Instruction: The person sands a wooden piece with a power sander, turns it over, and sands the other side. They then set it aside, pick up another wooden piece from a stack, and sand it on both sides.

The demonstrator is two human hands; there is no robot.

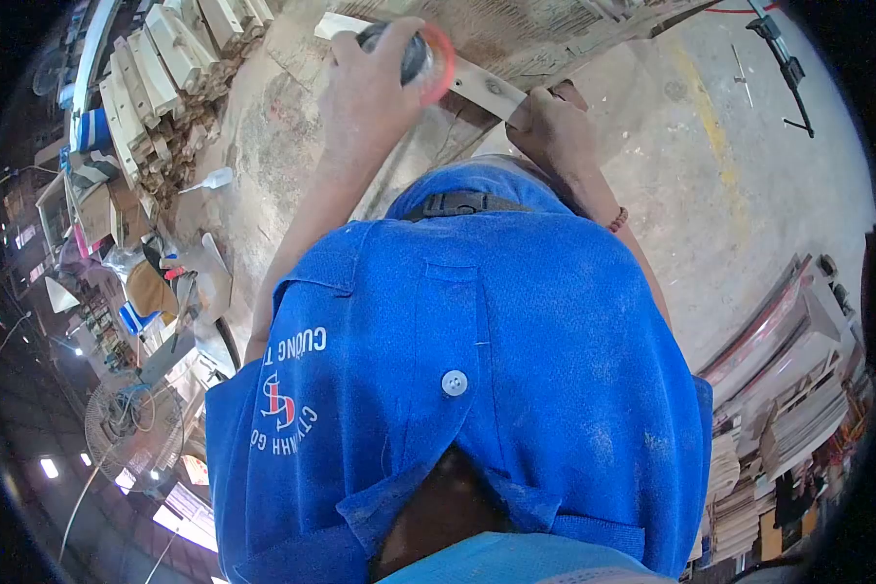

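Observation:
My left hand [372, 92] is closed over what looks like a round sander, with a dark body and a blurred red-orange rim [439, 66]. The sander sits over a narrow, pale wooden strip [489, 91], which shows a knot and a small dark hole. Toward the strip's right end, my right hand [555, 128] is wrapped round it with the fingers curled. The fingers partly cover that end. Another stretch of the strip emerges on the far side of my left hand.
Stacked pale wooden pieces [151, 68] lie at the upper left, near a small white bottle [216, 179]. A fan [134, 414] stands at the lower left. More stacked boards [798, 419] are on the right. A black metal stand [784, 63] is at the upper right.

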